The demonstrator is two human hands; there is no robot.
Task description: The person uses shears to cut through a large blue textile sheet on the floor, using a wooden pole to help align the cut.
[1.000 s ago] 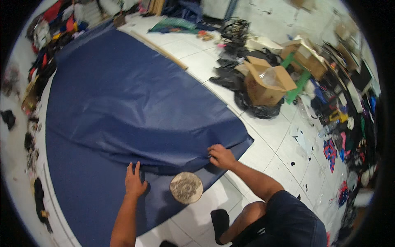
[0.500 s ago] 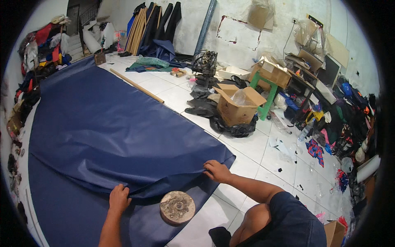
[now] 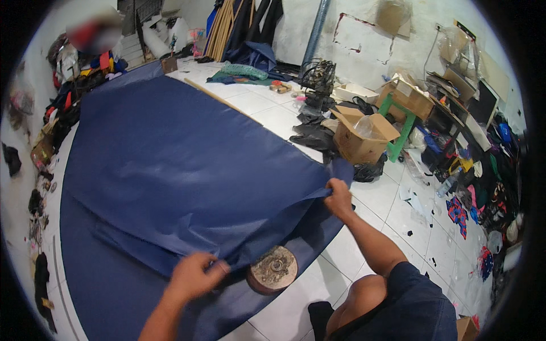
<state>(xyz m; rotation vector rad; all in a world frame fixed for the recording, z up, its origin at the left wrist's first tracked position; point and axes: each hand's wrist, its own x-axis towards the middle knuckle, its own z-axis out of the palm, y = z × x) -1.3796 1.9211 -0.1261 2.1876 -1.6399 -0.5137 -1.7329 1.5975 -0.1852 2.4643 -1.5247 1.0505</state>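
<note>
A large sheet of navy-blue fabric (image 3: pixel 187 165) covers the floor in front of me, its near part folded back over a lower layer. My right hand (image 3: pixel 339 199) is closed on the sheet's edge at the right, and the fabric there is lifted off the layer below. My left hand (image 3: pixel 196 275) is at the near edge of the upper layer. Its fingers are smeared by motion, so whether they grip the cloth is unclear. Between my hands, a round, heavy-looking block (image 3: pixel 273 268) with a rough grey top and brown side sits on the lower layer.
A long thin tube (image 3: pixel 213 94) lies along the sheet's far right edge. A small brown block (image 3: pixel 169 65) sits at its far end. Right of it are an open cardboard box (image 3: pixel 361 142), a green stool (image 3: pixel 401 128) and heaped scraps. More clutter lines the left wall.
My right hand has pulled the fabric edge up and away to the right. My left hand has shifted toward the block and blurred. The whole view has swung somewhat left.
</note>
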